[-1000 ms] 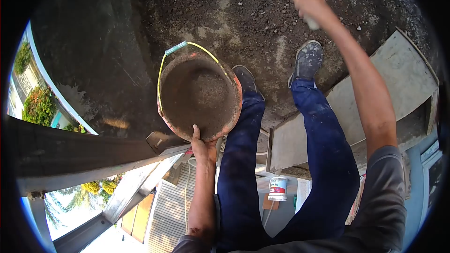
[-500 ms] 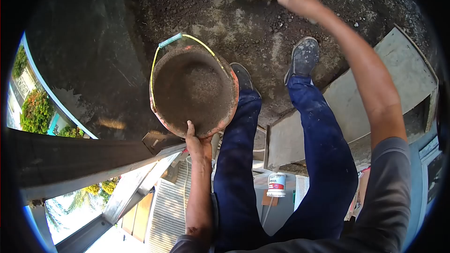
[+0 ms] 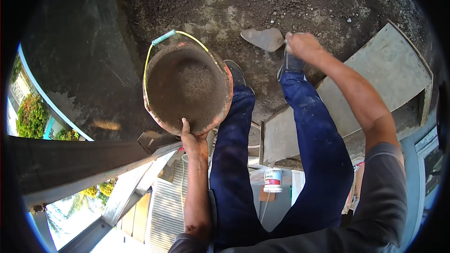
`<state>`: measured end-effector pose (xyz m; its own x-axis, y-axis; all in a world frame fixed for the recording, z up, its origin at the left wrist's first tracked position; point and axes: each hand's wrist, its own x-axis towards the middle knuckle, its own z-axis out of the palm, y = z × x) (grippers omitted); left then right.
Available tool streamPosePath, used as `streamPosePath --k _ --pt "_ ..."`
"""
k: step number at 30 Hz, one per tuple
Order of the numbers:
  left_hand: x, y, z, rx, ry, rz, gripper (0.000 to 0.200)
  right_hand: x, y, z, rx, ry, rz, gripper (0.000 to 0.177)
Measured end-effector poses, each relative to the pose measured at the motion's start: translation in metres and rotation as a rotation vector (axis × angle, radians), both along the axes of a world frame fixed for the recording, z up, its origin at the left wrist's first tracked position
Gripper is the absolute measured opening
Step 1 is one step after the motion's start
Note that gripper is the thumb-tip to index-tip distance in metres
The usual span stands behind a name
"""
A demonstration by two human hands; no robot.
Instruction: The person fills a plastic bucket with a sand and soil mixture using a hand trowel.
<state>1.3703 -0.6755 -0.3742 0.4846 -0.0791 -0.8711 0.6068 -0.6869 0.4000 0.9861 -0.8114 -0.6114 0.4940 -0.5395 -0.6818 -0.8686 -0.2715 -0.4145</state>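
A round, dirt-coated bucket (image 3: 187, 89) with a yellow wire handle and a pale blue grip tilts its open mouth toward the camera. Its near rim is held by my left hand (image 3: 193, 141), thumb over the edge, the other fingers partly hidden beneath. Inside, the bucket shows a grey-brown coating. My right hand (image 3: 302, 47) is closed around the handle of a trowel (image 3: 265, 39), whose blade points left above the ground, in front of my right shoe. No load is visible on the blade.
Dark gravelly soil (image 3: 318, 0) spreads ahead of my shoes. A worn grey board structure (image 3: 375, 75) stands at right. A dark beam (image 3: 84, 164) crosses the lower left. A white tub (image 3: 273, 180) shows between my legs, with a ribbed surface (image 3: 166, 211) left of it.
My right hand has come back toward my body with the trowel, and the blurred dark material around the blade is gone. The bucket sits slightly further left in view, still held.
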Motion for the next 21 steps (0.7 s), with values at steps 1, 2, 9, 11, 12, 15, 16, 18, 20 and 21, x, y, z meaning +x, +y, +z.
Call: streamPosePath --k 1,2,9,11,12,15,16,18,20,21 --pt "0.0 -0.001 -0.001 -0.008 0.004 -0.005 0.061 -0.009 -0.026 0.003 -0.032 0.021 0.08 0.022" --pt "0.002 -0.001 -0.003 0.001 -0.002 -0.004 0.061 -0.021 -0.046 -0.01 -0.068 -0.003 0.033 0.024" --pt "-0.003 0.002 0.003 0.023 -0.035 -0.003 0.061 -0.049 -0.226 0.051 -0.189 -0.144 -0.869 0.032" --pt "-0.003 0.004 0.004 0.008 -0.052 0.021 0.061 -0.032 -0.222 0.067 -0.199 -0.202 -0.95 0.035" --pt "-0.003 0.006 0.003 -0.003 -0.065 0.032 0.06 -0.007 -0.196 0.083 -0.017 -0.202 -1.036 0.036" --pt "-0.005 0.015 0.009 -0.058 -0.078 0.067 0.058 0.038 -0.073 0.033 -0.068 -0.096 -0.438 0.035" --pt "-0.005 0.016 0.011 -0.079 -0.081 0.073 0.058 0.057 -0.03 0.033 0.026 -0.043 -0.277 0.034" --pt "0.0 0.017 0.012 -0.082 -0.082 0.059 0.058 0.081 0.036 0.024 0.195 -0.123 -0.09 0.029" --pt "0.003 0.015 0.006 -0.08 -0.064 0.047 0.058 0.094 0.086 -0.021 0.098 -0.189 0.145 0.025" --pt "0.005 0.013 0.004 -0.075 -0.052 0.047 0.058 0.093 0.079 -0.034 0.041 -0.193 0.151 0.024"
